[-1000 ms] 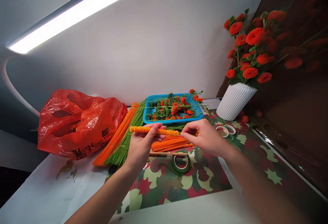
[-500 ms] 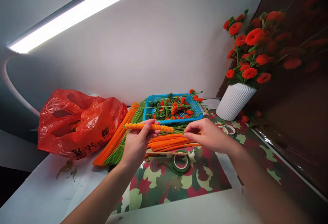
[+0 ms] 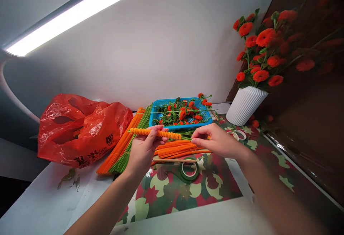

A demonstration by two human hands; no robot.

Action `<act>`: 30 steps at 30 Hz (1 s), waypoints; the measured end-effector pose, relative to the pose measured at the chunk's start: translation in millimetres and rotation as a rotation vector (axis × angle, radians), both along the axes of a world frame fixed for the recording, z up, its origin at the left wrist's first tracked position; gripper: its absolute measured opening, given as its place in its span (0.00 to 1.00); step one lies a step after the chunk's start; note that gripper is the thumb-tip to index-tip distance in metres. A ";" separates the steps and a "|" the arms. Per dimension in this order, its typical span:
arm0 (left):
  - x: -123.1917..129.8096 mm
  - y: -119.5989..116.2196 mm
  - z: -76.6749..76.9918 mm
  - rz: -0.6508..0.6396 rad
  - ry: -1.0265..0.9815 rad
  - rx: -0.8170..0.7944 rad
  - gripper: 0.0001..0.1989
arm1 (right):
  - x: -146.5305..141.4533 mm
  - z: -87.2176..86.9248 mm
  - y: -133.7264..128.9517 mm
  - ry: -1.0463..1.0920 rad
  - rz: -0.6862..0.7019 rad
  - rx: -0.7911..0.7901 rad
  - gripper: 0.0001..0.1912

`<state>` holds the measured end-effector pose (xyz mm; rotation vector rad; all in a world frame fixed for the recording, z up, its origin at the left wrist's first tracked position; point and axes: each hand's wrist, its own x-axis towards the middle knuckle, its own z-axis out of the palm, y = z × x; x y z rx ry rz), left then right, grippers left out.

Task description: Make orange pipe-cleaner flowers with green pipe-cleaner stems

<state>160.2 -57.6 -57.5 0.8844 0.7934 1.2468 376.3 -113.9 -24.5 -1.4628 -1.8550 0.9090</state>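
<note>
My left hand [image 3: 146, 147] is closed around an orange coiled fuzzy strip [image 3: 172, 135], which lies nearly level and sticks out on both sides of the fingers. A green stem [image 3: 186, 138] runs from its right end to my right hand [image 3: 208, 140], whose thumb and index finger pinch the stem's end. Beneath and behind the hands lie orange fuzzy stems [image 3: 174, 149] on the patterned mat. A roll of green tape [image 3: 184, 177] rests just in front of them.
Behind the hands stands a blue basket [image 3: 154, 115] of small orange flowers. A red plastic bag [image 3: 80, 131] and bundled stems [image 3: 120, 145] are at left. A white vase [image 3: 245, 106] with orange flowers stands at right, near tape rolls [image 3: 240, 135]. A lamp [image 3: 80, 13] hangs above.
The view has shifted slightly. Both hands keep nearly the same position and hold on the orange coil and its stem.
</note>
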 end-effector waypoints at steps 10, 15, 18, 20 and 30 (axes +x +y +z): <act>0.4 -1.9 0.8 0.000 -0.002 0.015 0.17 | 0.7 -1.3 -0.7 0.009 0.009 -0.018 0.10; -0.4 -1.1 -0.9 0.002 0.000 0.017 0.16 | 1.0 -0.4 -1.2 0.025 0.014 -0.031 0.11; -1.3 -0.4 -1.6 0.003 0.003 0.016 0.16 | 0.4 0.1 -1.4 0.030 0.012 -0.027 0.10; -1.8 -0.3 -1.6 -0.002 0.009 0.019 0.16 | -0.1 0.2 -1.4 0.031 0.014 -0.029 0.10; 4.8 -5.7 -9.6 -0.141 0.137 -0.025 0.17 | -8.3 -3.0 0.3 0.034 -0.048 -0.015 0.10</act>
